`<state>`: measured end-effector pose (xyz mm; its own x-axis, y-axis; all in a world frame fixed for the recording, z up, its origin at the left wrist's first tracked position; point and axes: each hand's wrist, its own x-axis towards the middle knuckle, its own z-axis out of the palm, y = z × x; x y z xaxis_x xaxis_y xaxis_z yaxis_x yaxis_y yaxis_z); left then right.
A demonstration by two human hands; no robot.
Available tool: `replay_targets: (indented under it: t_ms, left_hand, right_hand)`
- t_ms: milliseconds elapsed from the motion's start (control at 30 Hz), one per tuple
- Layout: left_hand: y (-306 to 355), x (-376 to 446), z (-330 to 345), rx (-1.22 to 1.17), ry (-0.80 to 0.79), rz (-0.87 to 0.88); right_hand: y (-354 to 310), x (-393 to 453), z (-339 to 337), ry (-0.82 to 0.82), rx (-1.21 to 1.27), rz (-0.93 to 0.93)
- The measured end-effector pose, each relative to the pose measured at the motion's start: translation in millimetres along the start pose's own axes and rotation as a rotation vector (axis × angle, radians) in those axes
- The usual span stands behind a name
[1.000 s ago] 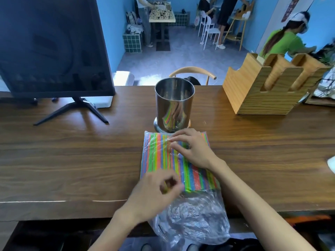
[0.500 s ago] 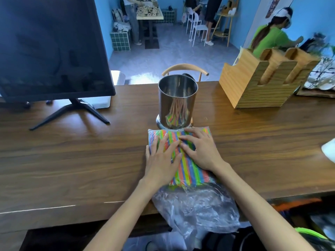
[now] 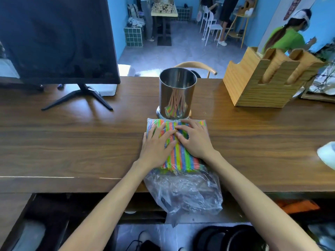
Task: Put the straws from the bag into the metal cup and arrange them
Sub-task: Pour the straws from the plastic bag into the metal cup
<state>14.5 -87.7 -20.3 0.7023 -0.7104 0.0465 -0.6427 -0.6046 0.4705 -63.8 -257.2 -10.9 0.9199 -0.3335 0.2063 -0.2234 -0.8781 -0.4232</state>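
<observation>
A clear plastic bag (image 3: 183, 192) lies on the wooden counter (image 3: 72, 142), its far half packed with colourful straws (image 3: 181, 160). Its loose, crumpled end hangs over the near edge. My left hand (image 3: 156, 146) and my right hand (image 3: 194, 142) both rest flat on top of the straw bundle, side by side, fingers stretched toward the far end. The shiny metal cup (image 3: 176, 91) stands upright just beyond the bag, almost touching it, and its inside looks empty; its wall mirrors the straws.
A dark monitor (image 3: 54, 42) on a stand occupies the counter's left. A wooden holder (image 3: 262, 84) stands at the right, a white object (image 3: 328, 154) at the right edge. A chair back (image 3: 195, 67) rises behind the cup. People move in the room beyond.
My left hand moved from the bag's near end up onto the straws and flattened beside my right hand. Since half a second ago both hands have barely shifted.
</observation>
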Motion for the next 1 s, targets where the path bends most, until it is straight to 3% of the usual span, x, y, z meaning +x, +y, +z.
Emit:
replay_targets:
  t_ms: [233,400,567,667,800,933,1000]
  left_hand:
    - [4.5,1.7,2.1,-0.011,0.041,-0.052]
    - [11.3,7.0,-2.2,0.013,0.113,-0.08]
    - [8.6,18.4,-9.1,0.009,0.197,-0.086]
    - [3.4,23.8,-15.4,-0.087,0.151,-0.095]
    - [-28.0,4.4,-41.7,-0.111,0.252,0.023]
    - [-61.7,-24.7,-55.5,0.274,0.013,0.197]
    - [-67.6,-25.9,-52.8,0.334,-0.052,0.283]
  right_hand:
    - [8.0,-4.0,-13.5,-0.093,0.075,-0.054]
    - [24.1,-17.6,-18.0,-0.153,-0.044,-0.054]
    - [29.6,-0.3,-18.6,-0.102,-0.042,-0.077]
    - [33.3,4.6,-21.2,-0.089,0.054,-0.079]
    - [67.6,-14.6,-41.2,0.007,0.189,-0.214]
    - [98.1,-43.7,-57.0,-0.234,0.084,-0.301]
    - [101.8,-47.0,-54.4,-0.332,0.072,-0.327]
